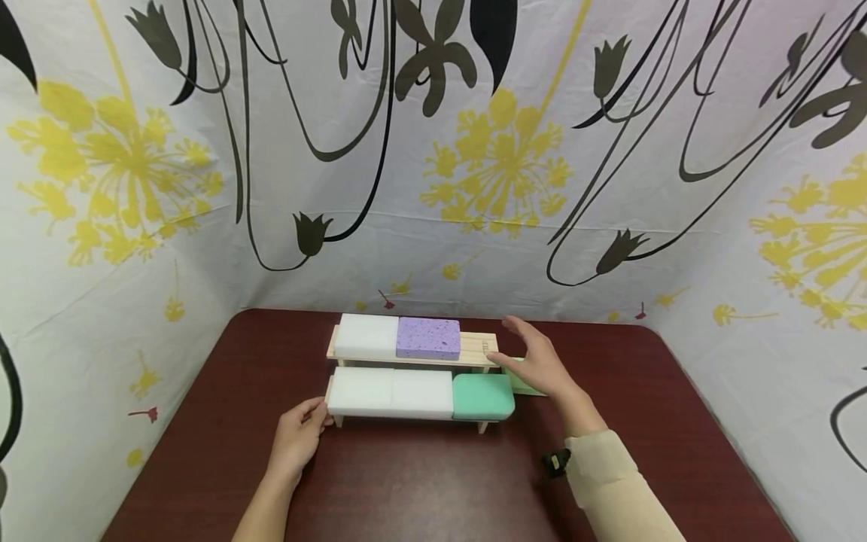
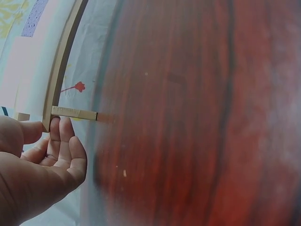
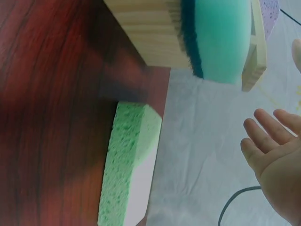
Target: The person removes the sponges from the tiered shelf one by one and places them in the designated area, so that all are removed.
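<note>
Thumb and fingers of my left hand (image 1: 296, 436) pinch the left end of the front wooden shelf (image 2: 57, 80), beside its short leg (image 2: 75, 112). Two white sponges (image 1: 423, 394) and a rounded teal sponge (image 1: 484, 397), dark-backed in the right wrist view, lie in a row along this shelf. Behind it, a second wooden shelf (image 1: 479, 348) carries a white sponge (image 1: 367, 336) and a purple speckled sponge (image 1: 428, 339). My right hand (image 1: 539, 365), fingers spread and holding nothing, is by the back shelf's bare right end. A green sponge (image 3: 123, 160) is on the table, partly hidden by that hand in the head view.
Both shelves stand on short legs near the back of the dark reddish table (image 1: 420, 482). A white cloth (image 1: 379, 188) with yellow and grey flower prints hangs behind and at both sides. On the right wrist is a small black device (image 1: 556, 462).
</note>
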Tool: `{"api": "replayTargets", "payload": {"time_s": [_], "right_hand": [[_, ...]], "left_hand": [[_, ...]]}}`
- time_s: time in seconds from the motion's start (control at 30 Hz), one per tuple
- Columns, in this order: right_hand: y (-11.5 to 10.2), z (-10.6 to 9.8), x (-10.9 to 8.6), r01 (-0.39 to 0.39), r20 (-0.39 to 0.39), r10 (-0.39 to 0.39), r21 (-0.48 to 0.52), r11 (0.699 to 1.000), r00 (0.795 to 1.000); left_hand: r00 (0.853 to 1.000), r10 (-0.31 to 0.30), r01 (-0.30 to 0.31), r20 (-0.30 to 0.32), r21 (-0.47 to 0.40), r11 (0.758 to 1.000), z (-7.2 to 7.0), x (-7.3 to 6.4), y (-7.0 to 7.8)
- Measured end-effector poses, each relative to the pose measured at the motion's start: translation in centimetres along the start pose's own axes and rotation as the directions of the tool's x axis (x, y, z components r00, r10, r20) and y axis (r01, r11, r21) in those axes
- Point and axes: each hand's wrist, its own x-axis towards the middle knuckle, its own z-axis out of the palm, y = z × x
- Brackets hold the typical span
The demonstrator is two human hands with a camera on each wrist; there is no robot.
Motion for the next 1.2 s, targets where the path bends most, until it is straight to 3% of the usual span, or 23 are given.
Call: {"api": "replayTargets", "payload": {"time_s": [0.47, 1.2], "right_hand": [[-1.8, 1.0, 1.1, 0.064, 0.025, -0.064, -0.02, 0.998, 0.998], [-3.2, 2.8, 2.3, 0.072, 0.085, -0.069, -0.034, 0.997, 0.994]], "left_hand": [[1.0, -0.004, 0.004, -0.005, -0.01, 1.0, 0.0, 0.1, -0.2], [1.0, 0.001, -0.001, -0.017, -0.002, 1.0, -0.1, 0.0, -0.1]]}}
